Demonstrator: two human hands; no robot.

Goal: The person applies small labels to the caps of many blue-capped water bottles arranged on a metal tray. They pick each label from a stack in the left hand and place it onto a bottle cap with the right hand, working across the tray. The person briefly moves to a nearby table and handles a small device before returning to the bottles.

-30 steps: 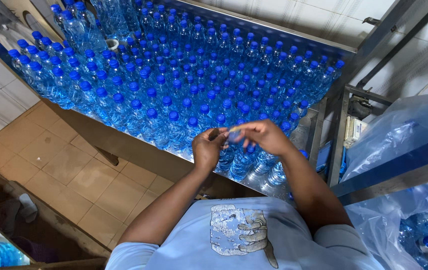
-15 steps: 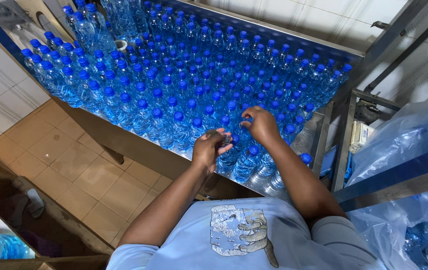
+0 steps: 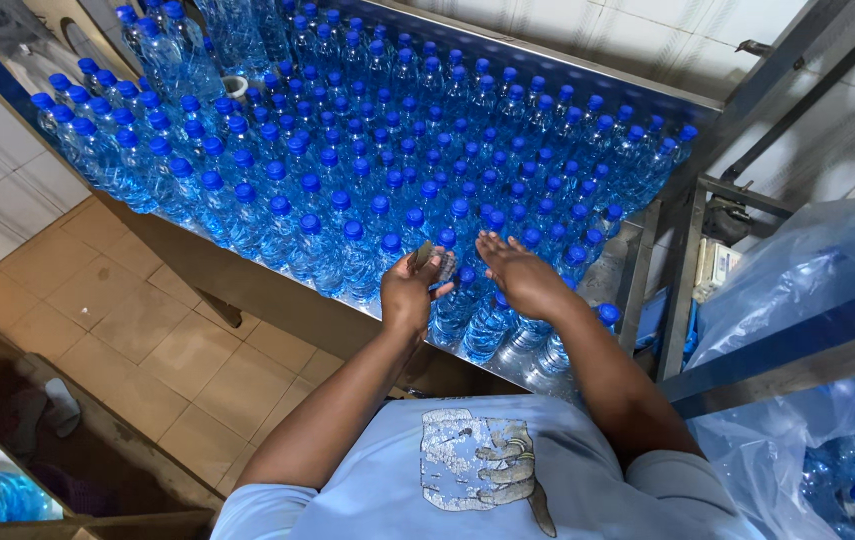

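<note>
A: What is held by the hands?
B: A small dark object (image 3: 425,258) is pinched in the left hand (image 3: 409,292); what it is cannot be told. The right hand (image 3: 519,277) is spread flat over the bottles (image 3: 367,160) crowded on the worktop (image 3: 619,262).

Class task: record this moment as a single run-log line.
left hand: holds small clear pieces above bottles | right hand: open, fingers over blue caps | bottles: packed upright on metal table

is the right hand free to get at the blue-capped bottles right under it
Probably yes: the right hand hovers open and empty just above the near bottles, nothing between them. The left hand holds something small.
</note>
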